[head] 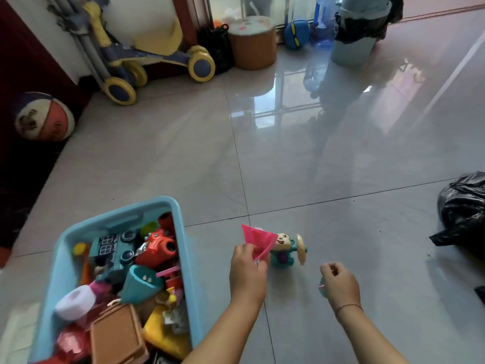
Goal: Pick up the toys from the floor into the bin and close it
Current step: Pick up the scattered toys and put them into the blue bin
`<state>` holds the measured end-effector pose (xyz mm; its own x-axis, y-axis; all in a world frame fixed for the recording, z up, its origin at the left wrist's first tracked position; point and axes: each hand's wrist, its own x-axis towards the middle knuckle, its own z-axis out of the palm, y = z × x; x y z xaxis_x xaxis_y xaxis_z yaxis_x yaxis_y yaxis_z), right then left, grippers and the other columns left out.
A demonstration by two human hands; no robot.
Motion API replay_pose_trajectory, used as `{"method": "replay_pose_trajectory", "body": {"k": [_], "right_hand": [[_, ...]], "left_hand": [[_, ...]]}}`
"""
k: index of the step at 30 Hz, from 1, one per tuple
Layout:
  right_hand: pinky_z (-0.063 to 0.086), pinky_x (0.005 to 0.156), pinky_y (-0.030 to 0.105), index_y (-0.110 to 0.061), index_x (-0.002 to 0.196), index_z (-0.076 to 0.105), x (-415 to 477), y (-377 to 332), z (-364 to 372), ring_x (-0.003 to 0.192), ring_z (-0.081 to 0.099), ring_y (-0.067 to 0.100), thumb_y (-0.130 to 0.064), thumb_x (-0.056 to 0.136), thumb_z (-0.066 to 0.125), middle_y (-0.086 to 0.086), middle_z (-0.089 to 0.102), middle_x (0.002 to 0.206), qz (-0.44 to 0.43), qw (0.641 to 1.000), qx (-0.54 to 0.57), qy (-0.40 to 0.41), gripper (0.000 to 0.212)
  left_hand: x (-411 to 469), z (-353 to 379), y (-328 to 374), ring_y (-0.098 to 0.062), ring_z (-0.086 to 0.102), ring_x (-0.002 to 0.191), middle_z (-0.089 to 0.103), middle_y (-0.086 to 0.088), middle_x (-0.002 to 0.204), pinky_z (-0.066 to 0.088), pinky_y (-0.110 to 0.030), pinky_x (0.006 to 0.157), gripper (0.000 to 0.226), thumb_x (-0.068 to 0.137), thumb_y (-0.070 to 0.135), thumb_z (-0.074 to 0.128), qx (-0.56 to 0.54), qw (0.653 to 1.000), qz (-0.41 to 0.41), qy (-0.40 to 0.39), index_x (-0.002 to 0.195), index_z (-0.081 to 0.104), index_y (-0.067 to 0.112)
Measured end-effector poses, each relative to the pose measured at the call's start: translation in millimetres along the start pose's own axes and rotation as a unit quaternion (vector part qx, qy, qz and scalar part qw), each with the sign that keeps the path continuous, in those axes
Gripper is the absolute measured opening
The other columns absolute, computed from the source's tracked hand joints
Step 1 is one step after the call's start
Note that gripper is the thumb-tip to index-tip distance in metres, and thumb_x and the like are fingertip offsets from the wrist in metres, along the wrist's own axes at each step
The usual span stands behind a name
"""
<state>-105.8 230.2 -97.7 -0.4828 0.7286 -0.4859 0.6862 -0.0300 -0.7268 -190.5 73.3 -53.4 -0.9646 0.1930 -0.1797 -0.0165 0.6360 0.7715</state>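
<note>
My left hand (248,269) pinches a pink toy piece (258,243); the open blue bin (61,271), heaped with toys, sits at its 9 o'clock. My right hand (341,283) curls at 3 o'clock — whether it grips the small teal bit (321,287) I cannot tell. Just beyond, at 1 o'clock of my left hand, a teal doll toy (284,252) stands on the floor (288,153).

The near end of the bin (118,215) runs off the bottom edge, and its piled toys (112,249) cover those beneath. The pink piece (258,241) pinched in the left hand (248,271) hides that hand's fingertips and part of the figure (284,249) behind it. A small teal thing (321,287) peeks from under the curled right hand (341,282); what it is, and whether it is held, cannot be told. The black bag (464,214) is cut by the right edge
</note>
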Motion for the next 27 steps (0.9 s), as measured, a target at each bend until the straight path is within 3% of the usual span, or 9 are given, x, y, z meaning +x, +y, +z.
{"method": "replay_pose_trajectory", "body": {"k": [3,8,10,12,15,17,22,25,27], "right_hand": [[0.05,0.071,0.036,-0.008,0.097,0.055,-31,-7,-2,0.058,0.064,0.021,-0.024,0.084,0.058,0.004,0.06,0.076,0.02,0.999,-0.019,-0.021,0.021],[0.053,0.07,0.038,-0.018,0.13,0.037,-49,-36,0,0.056,0.057,0.018,-0.038,0.079,0.07,0.0,0.048,0.084,-0.075,0.994,-0.048,-0.065,0.064],[0.054,0.06,0.033,-0.023,0.139,0.031,-51,-44,11,0.069,0.057,0.019,-0.042,0.074,0.075,0.006,0.046,0.101,-0.105,0.987,-0.065,-0.105,0.081],[0.054,0.055,0.028,-0.028,0.144,0.025,-51,-45,30,0.097,0.056,0.023,-0.045,0.069,0.078,0.008,0.04,0.122,-0.132,0.976,-0.088,-0.146,0.093],[0.052,0.089,0.039,-0.031,0.147,0.019,-47,-44,65,0.119,0.049,0.023,-0.05,0.067,0.077,0.007,0.033,0.136,-0.151,0.96,-0.165,-0.167,0.1],[0.048,0.093,0.039,-0.032,0.147,0.017,-42,-41,89,0.117,0.052,0.024,-0.055,0.067,0.074,0.005,0.033,0.136,-0.136,0.95,-0.225,-0.165,0.1],[0.046,0.084,0.036,-0.029,0.138,0.029,-24,-35,121,0.113,0.052,0.027,-0.062,0.067,0.069,0.005,0.044,0.127,-0.044,0.926,-0.341,-0.156,0.088],[0.051,0.081,0.036,-0.024,0.122,0.046,-16,-29,126,0.091,0.058,0.021,-0.06,0.062,0.072,0.001,0.057,0.11,-0.009,0.923,-0.324,-0.209,0.075],[0.053,0.079,0.035,-0.022,0.12,0.046,-17,-26,125,0.081,0.058,0.018,-0.058,0.061,0.074,0.0,0.059,0.101,0.02,0.928,-0.299,-0.22,0.075]], "left_hand": [[-34,-31,-3,-0.017,0.054,0.088,0.05,0.002,0.096,0.048,-0.03,0.077,0.013,0.089,0.024,0.06,-0.008,1.0,-0.005,0.024,0.099,0.062,0.016],[-51,-67,-5,-0.02,0.053,0.087,0.049,0.0,0.094,0.045,-0.031,0.075,0.019,0.088,0.027,0.062,0.015,0.997,0.021,0.07,0.096,0.061,0.01],[-51,-80,-4,-0.02,0.053,0.086,0.048,0.0,0.094,0.046,-0.033,0.075,0.02,0.088,0.028,0.062,0.023,0.996,0.03,0.087,0.095,0.06,0.009],[-46,-92,-6,-0.019,0.053,0.086,0.048,0.001,0.094,0.045,-0.032,0.074,0.018,0.088,0.026,0.062,0.024,0.993,0.044,0.11,0.094,0.059,0.009],[-33,-107,-14,-0.021,0.053,0.088,0.048,0.001,0.095,0.04,-0.028,0.074,0.017,0.088,0.023,0.064,0.047,0.987,0.061,0.142,0.091,0.058,0.008],[-21,-114,-21,-0.026,0.054,0.092,0.051,-0.004,0.096,0.043,-0.032,0.076,0.018,0.087,0.023,0.064,0.078,0.981,0.071,0.164,0.092,0.059,0.006],[1,-123,-38,-0.037,0.054,0.101,0.057,-0.018,0.105,0.046,-0.045,0.088,0.02,0.084,0.018,0.067,0.106,0.966,0.068,0.228,0.094,0.061,0.001],[2,-122,-45,-0.036,0.053,0.101,0.057,-0.017,0.105,0.044,-0.042,0.088,0.02,0.084,0.02,0.066,0.115,0.966,0.07,0.221,0.092,0.061,0.002],[4,-127,-45,-0.034,0.054,0.099,0.058,-0.016,0.106,0.044,-0.039,0.087,0.022,0.084,0.022,0.064,0.111,0.969,0.081,0.207,0.094,0.061,0.003]]}}
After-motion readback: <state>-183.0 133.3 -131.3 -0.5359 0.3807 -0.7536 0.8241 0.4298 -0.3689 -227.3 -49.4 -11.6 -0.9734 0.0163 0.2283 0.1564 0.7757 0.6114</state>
